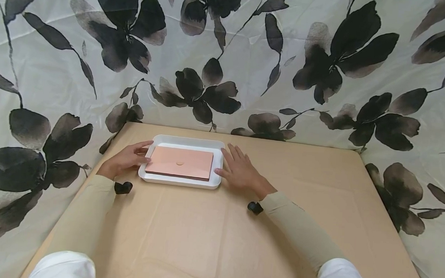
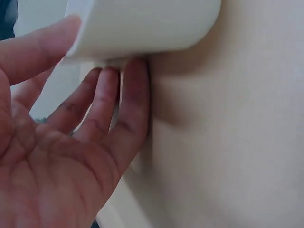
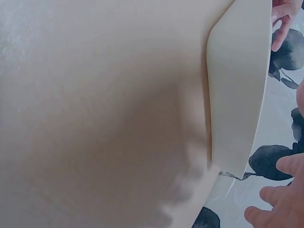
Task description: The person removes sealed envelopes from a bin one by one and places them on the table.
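A white rectangular tray (image 1: 186, 142) stands near the far edge of the table. In it lies a flat pink case (image 1: 191, 158), shaped like an envelope wallet, with a small round gold clasp and a dark lower edge. My left hand (image 1: 128, 158) grips the tray's left end. The left wrist view shows the thumb against the tray's outer wall (image 2: 147, 26) and curled fingers (image 2: 135, 95) reaching to its underside. At the tray's right end is my right hand (image 1: 241, 171), fingers spread and fairly straight. Whether its thumb touches the rim cannot be told.
A tan covering lies over the table (image 1: 277, 242), with faint creases. Behind and beside it hangs a white cloth (image 1: 256, 69) printed with dark flowers. Both wrists wear small black devices (image 1: 255, 208) on beige sleeves.
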`<state>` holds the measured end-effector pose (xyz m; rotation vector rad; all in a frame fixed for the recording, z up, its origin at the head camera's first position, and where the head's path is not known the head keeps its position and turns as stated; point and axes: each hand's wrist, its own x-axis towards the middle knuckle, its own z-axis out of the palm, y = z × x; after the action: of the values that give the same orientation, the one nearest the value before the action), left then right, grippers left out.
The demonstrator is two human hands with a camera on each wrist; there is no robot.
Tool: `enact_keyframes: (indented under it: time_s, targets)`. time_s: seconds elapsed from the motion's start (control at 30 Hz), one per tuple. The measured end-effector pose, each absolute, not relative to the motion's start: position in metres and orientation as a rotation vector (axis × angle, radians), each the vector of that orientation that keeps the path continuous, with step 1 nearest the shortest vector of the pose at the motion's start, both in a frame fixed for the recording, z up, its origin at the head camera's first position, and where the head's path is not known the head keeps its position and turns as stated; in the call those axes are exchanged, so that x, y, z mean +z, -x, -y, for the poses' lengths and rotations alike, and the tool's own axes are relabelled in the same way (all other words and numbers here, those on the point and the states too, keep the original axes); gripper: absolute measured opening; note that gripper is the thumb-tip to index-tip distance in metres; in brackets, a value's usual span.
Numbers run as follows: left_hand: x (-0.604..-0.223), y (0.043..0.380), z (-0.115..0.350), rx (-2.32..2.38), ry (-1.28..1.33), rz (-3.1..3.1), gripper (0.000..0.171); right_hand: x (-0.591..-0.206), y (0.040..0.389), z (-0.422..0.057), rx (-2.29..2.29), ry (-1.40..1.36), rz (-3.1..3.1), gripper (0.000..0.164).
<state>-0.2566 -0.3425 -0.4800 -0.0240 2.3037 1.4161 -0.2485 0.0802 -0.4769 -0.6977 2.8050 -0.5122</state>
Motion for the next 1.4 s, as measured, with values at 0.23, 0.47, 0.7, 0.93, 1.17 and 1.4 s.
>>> enact_keyframes:
  time_s: [0.23, 0.47, 0.7, 0.93, 1.17, 1.4]
  targets:
    - [-0.480, 0.259, 0.346, 1.472, 0.082, -2.168, 0.086, -0.476, 0.247, -0.079, -0.544, 0.688, -2.791, 0.090]
    - [-0.477, 0.265, 0.342, 1.579, 0.096, -2.058, 0.089, -0.477, 0.248, -0.080, -0.578, 0.659, -2.816, 0.090]
    - [-0.477, 0.264, 0.342, 1.592, 0.125, -2.042, 0.091, -0.476, 0.249, -0.077, -0.607, 0.687, -2.811, 0.088]
    - [-0.476, 0.262, 0.344, 1.584, 0.167, -2.054, 0.091, -0.471, 0.250, -0.072, -0.711, 0.706, -2.760, 0.086]
    - [-0.479, 0.262, 0.346, 1.592, 0.159, -2.041, 0.091, -0.469, 0.248, -0.066, -0.716, 0.729, -2.749, 0.087]
    - [-0.483, 0.258, 0.348, 1.560, 0.202, -2.069, 0.092, -0.469, 0.245, -0.058, -0.733, 0.730, -2.733, 0.087]
